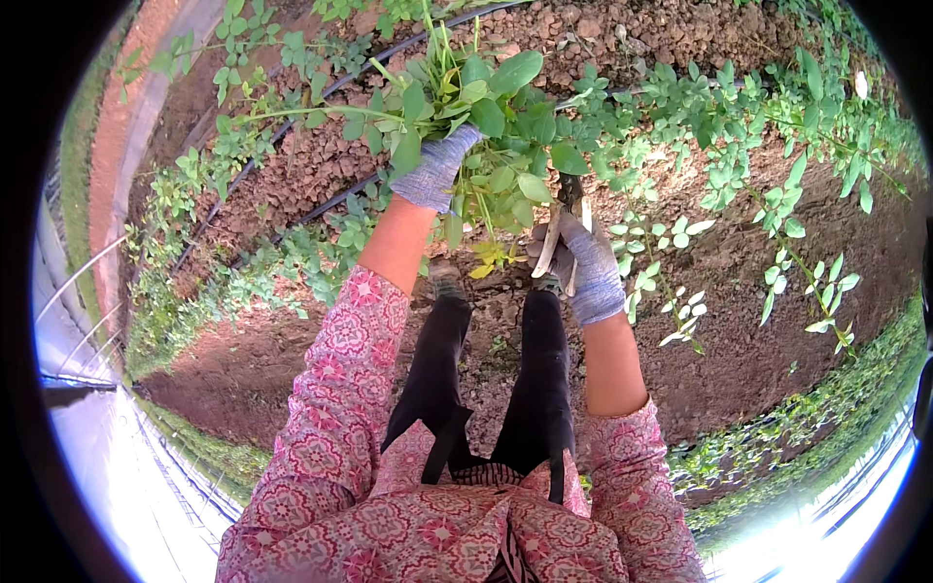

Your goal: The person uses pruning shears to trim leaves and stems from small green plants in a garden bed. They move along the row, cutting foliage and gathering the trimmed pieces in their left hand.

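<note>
My left hand [439, 167], in a grey knit glove, grips a bunch of cut leafy green stems [455, 91] at the top centre; leaves cover its fingers. Lower and to the right, my right hand [583, 255], gloved alike, holds pruning shears [557, 237] with pale handles. Their dark blades point up into the foliage, and their tips are partly hidden by leaves. Yellowing leaves [492, 259] hang between my two hands. Rose-like bushes [678, 116] spread to the right of the bunch.
Black irrigation hoses [251, 164] run across the clumpy soil bed [313, 167]. Long leafy shoots [802, 270] reach over the bare soil path [729, 291] at the right. More low plants [248, 270] grow at the left. My legs stand on soil just below the bunch.
</note>
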`<action>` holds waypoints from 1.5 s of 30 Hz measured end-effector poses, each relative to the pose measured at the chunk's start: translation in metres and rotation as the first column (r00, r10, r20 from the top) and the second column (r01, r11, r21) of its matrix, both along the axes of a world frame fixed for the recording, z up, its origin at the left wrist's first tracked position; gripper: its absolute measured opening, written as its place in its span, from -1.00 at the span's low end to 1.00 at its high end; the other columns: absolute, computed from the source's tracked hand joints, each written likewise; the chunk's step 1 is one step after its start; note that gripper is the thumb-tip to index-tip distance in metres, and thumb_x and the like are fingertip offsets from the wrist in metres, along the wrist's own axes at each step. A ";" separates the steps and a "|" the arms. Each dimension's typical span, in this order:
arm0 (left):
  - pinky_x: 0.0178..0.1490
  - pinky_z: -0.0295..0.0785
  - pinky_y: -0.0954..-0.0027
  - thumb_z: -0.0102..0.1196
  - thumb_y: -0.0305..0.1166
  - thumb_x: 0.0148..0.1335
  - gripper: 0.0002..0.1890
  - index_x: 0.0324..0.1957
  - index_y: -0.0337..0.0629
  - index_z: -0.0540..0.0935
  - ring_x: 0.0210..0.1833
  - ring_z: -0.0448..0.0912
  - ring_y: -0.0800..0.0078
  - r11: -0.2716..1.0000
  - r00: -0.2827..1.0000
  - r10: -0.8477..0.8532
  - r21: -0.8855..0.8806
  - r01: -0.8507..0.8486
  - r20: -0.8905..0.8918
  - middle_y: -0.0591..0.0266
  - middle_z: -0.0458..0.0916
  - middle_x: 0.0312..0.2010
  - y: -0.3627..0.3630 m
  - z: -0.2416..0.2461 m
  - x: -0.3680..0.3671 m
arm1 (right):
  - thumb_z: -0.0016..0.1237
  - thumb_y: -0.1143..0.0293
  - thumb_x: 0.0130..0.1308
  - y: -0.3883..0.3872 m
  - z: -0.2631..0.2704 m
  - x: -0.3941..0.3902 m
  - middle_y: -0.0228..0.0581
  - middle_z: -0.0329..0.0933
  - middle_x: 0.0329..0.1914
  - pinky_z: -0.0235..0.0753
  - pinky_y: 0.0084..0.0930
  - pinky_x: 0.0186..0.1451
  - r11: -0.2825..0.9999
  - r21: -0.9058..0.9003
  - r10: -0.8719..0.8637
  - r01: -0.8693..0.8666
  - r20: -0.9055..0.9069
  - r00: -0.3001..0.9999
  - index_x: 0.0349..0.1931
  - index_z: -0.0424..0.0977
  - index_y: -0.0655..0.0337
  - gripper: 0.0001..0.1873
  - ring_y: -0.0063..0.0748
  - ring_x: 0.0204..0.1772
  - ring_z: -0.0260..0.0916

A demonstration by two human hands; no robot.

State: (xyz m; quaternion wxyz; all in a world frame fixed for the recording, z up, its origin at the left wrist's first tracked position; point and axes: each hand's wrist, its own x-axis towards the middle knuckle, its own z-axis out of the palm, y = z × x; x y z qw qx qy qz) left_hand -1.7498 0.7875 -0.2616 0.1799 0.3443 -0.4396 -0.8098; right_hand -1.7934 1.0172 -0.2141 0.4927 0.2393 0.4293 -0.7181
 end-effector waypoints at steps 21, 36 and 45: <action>0.02 0.40 0.40 0.19 -0.26 0.08 -0.53 0.04 -0.14 0.44 -0.09 0.45 0.49 0.943 0.965 -0.060 -0.304 0.139 0.255 0.30 0.48 -0.07 -0.003 0.014 0.046 | 0.02 0.28 0.16 -0.030 -0.042 0.000 -0.39 0.42 -0.52 0.36 -0.60 -0.53 0.890 0.289 0.431 -0.352 -0.285 0.856 -0.03 0.35 0.25 -0.60 -0.60 -0.57 0.35; -0.10 0.50 0.37 0.16 -0.31 0.06 -0.61 -0.05 -0.22 0.51 -0.16 0.55 0.43 0.770 0.713 -0.545 0.600 0.218 0.440 0.20 0.57 -0.17 0.109 0.038 0.112 | -0.01 0.45 0.15 0.191 -0.047 0.037 -0.23 0.43 -0.32 0.47 -0.57 -0.38 0.665 0.739 0.547 -0.105 -0.387 0.743 0.02 0.26 0.21 -0.59 -0.47 -0.34 0.42; -0.17 0.57 0.36 0.21 -0.18 0.06 -0.50 0.03 -0.12 0.42 -0.16 0.57 0.42 0.528 0.889 -0.428 0.843 0.099 0.164 0.24 0.55 -0.12 0.190 0.033 0.027 | 0.01 0.33 0.05 0.105 0.022 -0.040 -0.04 0.43 -0.07 0.40 -0.24 0.01 0.205 0.925 0.957 -0.320 -0.259 -0.135 0.12 0.28 0.00 -0.46 0.00 -0.01 0.38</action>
